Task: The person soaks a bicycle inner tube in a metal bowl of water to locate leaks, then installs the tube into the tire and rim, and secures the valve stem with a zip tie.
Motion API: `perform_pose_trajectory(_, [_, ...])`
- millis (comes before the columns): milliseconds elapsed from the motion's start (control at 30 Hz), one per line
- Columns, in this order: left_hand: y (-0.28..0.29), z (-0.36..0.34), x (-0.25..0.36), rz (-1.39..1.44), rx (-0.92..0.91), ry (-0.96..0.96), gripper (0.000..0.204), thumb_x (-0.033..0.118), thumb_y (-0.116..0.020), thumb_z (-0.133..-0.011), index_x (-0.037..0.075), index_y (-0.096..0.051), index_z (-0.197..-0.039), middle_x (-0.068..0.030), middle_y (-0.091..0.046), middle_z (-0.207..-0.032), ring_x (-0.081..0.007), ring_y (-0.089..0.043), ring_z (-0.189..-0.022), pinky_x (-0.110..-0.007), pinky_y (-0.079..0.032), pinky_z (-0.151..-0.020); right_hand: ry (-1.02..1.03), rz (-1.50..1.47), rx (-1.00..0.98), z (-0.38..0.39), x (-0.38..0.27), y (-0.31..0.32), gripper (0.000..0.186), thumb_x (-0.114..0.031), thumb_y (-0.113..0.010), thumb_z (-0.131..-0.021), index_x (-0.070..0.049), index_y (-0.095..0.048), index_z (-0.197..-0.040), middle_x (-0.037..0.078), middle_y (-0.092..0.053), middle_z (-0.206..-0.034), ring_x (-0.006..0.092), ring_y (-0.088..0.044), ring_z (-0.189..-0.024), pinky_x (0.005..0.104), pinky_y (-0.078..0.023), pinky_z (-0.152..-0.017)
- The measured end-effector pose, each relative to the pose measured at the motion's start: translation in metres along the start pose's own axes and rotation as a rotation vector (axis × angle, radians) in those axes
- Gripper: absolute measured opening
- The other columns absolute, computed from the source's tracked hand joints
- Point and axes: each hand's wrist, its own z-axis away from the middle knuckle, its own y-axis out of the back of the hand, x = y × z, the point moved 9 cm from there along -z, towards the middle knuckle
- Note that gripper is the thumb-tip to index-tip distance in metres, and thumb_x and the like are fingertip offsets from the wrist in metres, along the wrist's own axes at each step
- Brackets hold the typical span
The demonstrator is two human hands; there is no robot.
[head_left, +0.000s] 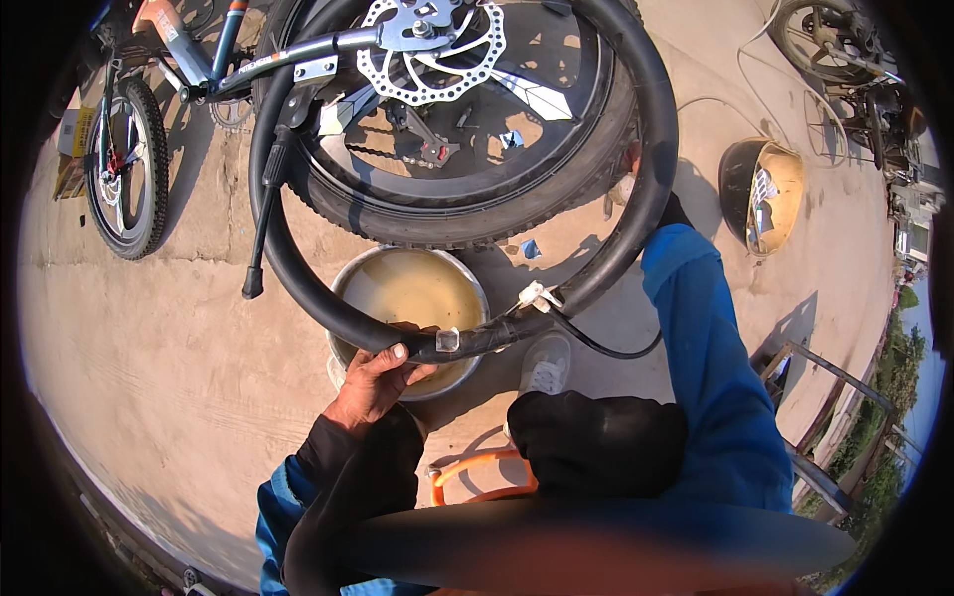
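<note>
A black inner tube [661,109], plump and round, stretches in a big loop over the bicycle's wheel and a basin. My left hand [368,385] grips its near side from below, thumb on top. Just right of the thumb a pale square patch [447,341] sits on the tube. Farther right, a white pump head [537,296] with a black hose [606,348] is fixed at the tube. My right arm [701,298], in a blue sleeve, reaches up to the tube's right side. Only a sliver of my right hand [633,159] shows between tube and tyre; its fingers are hidden.
Brownish water fills the basin [480,288] beneath the tube. The bicycle's tyre [427,223], brake disc [487,70] and kickstand [263,228] lie beyond. A black tub [740,189] stands right; another wheel [129,169] is far left. Near my knees is an orange metal frame [477,462].
</note>
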Motion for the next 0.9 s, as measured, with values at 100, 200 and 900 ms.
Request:
perform_pose_trajectory(100, [0.001, 0.000, 0.002, -0.115, 0.026, 0.009, 0.056, 0.027, -0.082, -0.093, 0.006, -0.060, -0.139, -0.0234, -0.060, -0.146, -0.0359, -0.056, -0.139, -0.048, -0.050, -0.111, 0.170, 0.222, 0.007, -0.019, -0.007, -0.005, 0.056, -0.052, -0.069, -0.094, 0.002, -0.078, -0.103, 0.021, -0.078, -0.087, 0.0336, -0.078, -0.081, 0.0475, -0.057, -0.069])
perform_pose_trajectory(200, [0.003, -0.004, 0.001, -0.120, 0.024, 0.012, 0.056, 0.028, -0.082, -0.093, 0.006, -0.060, -0.139, -0.0215, -0.061, -0.146, -0.0336, -0.056, -0.139, -0.047, -0.052, -0.110, 0.444, 0.381, 0.073, -0.026, -0.021, -0.008, 0.052, -0.052, -0.069, -0.096, -0.006, -0.076, -0.118, 0.020, -0.079, -0.103, 0.0320, -0.077, -0.100, 0.0468, -0.057, -0.079])
perform_pose_trajectory(900, [0.021, -0.017, -0.011, -0.105, 0.017, -0.094, 0.049, 0.026, -0.068, -0.105, -0.005, -0.055, -0.141, -0.0251, -0.059, -0.147, -0.0332, -0.059, -0.136, -0.047, -0.045, -0.120, 1.018, 0.149, 0.039, 0.366, -0.150, 0.051, 0.015, -0.015, -0.076, -0.099, -0.002, -0.074, -0.106, 0.007, -0.069, -0.084, 0.0167, -0.064, -0.073, 0.0272, -0.048, -0.065])
